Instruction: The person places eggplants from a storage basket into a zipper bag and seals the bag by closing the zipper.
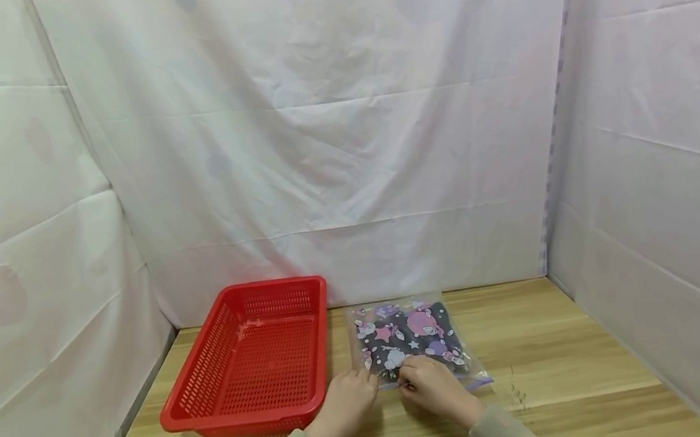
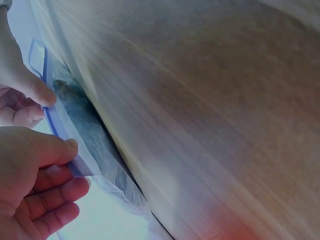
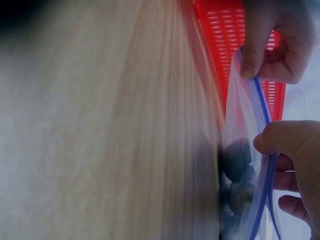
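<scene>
A clear zip bag (image 1: 469, 364) with a blue-purple zip strip (image 2: 56, 127) lies on the table, its zip edge toward me. Inside shows something dark with pink, purple and white cartoon figures (image 1: 422, 322); its kind I cannot tell. My left hand (image 1: 348, 396) pinches the left end of the strip between thumb and fingers. Further right along the same strip, my right hand (image 1: 433, 387) pinches it with thumb and forefinger. Beyond the right hand, the strip's two edges (image 3: 270, 205) stand apart. Between the hands they look together.
A red plastic basket (image 1: 171, 419) with perforated sides stands left of the bag, close to my left hand. Wood-grain table (image 1: 571, 366) extends right of the bag. White cloth (image 1: 343, 161) hangs behind and on both sides.
</scene>
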Demonstrator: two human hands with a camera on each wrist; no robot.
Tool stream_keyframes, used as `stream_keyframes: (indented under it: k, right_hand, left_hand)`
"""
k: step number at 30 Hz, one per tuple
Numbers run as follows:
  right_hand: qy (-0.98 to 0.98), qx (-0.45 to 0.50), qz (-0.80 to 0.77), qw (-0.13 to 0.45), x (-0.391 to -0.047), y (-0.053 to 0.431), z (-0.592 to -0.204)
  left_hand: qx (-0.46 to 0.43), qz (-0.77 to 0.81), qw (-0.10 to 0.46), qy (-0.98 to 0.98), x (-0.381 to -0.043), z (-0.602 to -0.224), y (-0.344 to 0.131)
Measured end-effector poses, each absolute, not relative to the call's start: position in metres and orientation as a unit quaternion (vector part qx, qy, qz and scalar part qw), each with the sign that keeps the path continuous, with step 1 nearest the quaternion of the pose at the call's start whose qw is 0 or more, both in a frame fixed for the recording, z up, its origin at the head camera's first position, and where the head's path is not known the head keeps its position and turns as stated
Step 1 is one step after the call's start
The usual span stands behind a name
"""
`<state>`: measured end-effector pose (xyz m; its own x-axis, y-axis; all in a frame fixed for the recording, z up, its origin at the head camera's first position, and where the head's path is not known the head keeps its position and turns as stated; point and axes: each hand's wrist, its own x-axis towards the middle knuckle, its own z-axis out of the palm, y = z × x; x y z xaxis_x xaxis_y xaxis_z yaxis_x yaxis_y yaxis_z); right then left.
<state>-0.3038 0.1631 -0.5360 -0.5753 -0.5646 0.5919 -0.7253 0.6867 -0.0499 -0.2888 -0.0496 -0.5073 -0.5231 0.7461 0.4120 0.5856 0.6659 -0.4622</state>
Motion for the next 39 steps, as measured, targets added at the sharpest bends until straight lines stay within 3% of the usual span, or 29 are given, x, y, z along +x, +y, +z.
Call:
stream_keyframes:
  k: [39]
  right_hand:
    - [-0.873,0.371,0.134,0.288,-0.304,0.174,-0.538]
  left_hand:
    - [-0.382,0.136,0.302,-0.863,-0.288,-0.511,-0.052]
